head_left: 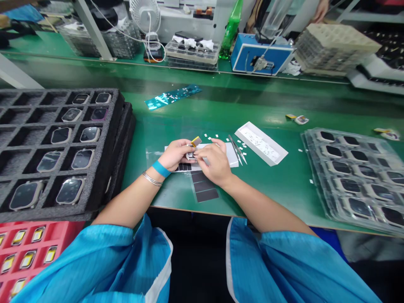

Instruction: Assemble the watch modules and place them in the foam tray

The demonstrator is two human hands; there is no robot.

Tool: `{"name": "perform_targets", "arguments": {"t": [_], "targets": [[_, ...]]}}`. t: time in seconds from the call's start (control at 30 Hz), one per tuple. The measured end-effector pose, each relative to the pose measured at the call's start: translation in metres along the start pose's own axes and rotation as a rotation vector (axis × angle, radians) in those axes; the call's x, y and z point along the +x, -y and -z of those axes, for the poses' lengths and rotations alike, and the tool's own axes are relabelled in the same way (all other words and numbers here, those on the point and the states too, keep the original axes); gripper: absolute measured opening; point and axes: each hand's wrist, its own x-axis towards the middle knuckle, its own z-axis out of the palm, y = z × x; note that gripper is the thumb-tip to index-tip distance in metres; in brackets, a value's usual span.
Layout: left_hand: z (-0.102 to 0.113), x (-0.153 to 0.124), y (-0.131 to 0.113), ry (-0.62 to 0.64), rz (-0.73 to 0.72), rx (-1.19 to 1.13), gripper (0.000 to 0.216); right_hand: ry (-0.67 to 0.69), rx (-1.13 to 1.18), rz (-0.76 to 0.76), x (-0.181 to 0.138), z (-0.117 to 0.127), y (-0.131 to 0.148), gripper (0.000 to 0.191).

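Note:
My left hand (175,155) and my right hand (214,162) meet over a white sheet (221,155), both pinching a small metal part (190,156) that my fingers mostly hide. A small gold-yellow flat piece (196,141) sticks up from it. Metal tweezers (237,150) lie just beyond my right hand, next to a white tray of tiny parts (261,144). A film with dark rectangular pads (203,187) lies beneath my wrists, and several small white bits are scattered near my fingers.
A black foam tray of watch bodies (59,143) stands left, above a red tray of yellow parts (25,256). A clear blister tray (353,181) sits right. A teal label sheet (173,97) lies on the green bench (261,189); equipment lines the back shelf.

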Motion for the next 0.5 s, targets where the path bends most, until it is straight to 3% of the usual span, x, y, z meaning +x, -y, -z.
{"name": "perform_targets", "arguments": {"t": [0.1, 0.2, 0.33, 0.5], "targets": [[0.000, 0.000, -0.001, -0.037, -0.013, -0.007, 0.010, -0.093, 0.009, -0.012, 0.001, 0.002, 0.005, 0.013], [-0.002, -0.001, -0.002, -0.044, -0.004, -0.008, 0.009, -0.182, 0.206, -0.210, 0.005, 0.002, 0.006, 0.012], [-0.002, -0.001, 0.000, -0.018, -0.007, 0.010, 0.006, -0.039, 0.516, -0.395, 0.007, -0.001, 0.000, 0.027], [-0.002, -0.001, 0.001, -0.003, -0.008, 0.030, 0.008, 0.030, 0.481, -0.389, 0.007, -0.002, -0.003, 0.027]]}}
